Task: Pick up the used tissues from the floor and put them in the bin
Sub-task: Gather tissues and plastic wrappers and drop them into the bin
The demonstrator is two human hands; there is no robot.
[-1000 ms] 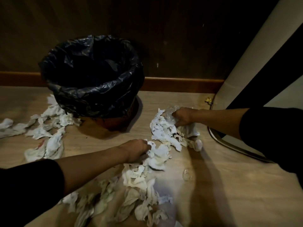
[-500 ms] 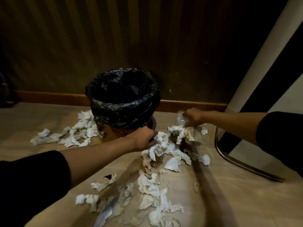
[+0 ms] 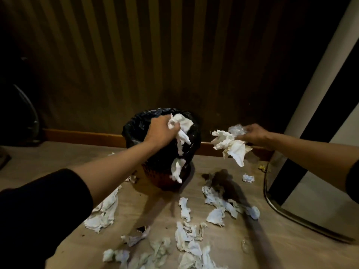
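Note:
A round bin [image 3: 136, 125] lined with a black plastic bag stands on the floor against the wall. My left hand [image 3: 160, 132] hovers over its opening, shut on a bunch of white tissues [image 3: 180, 125]; a strip of them dangles down in front of the bin. To the right of the bin, my right hand [image 3: 252, 134] is raised and shut on another bunch of crumpled tissues [image 3: 231, 146] with a bit of clear plastic. Several used tissues [image 3: 188, 235] lie scattered on the wooden floor in front of and beside the bin.
A dark ribbed wall with a wooden skirting board [image 3: 81, 135] runs behind the bin. A white and black panel with a curved metal edge [image 3: 281, 208] stands at the right. A dark object [image 3: 23, 113] is at the far left.
Both hands have lifted off the floor with tissues in them. The left hand went up over the bin's opening, the right rose beside the bin. The camera has pulled back and up.

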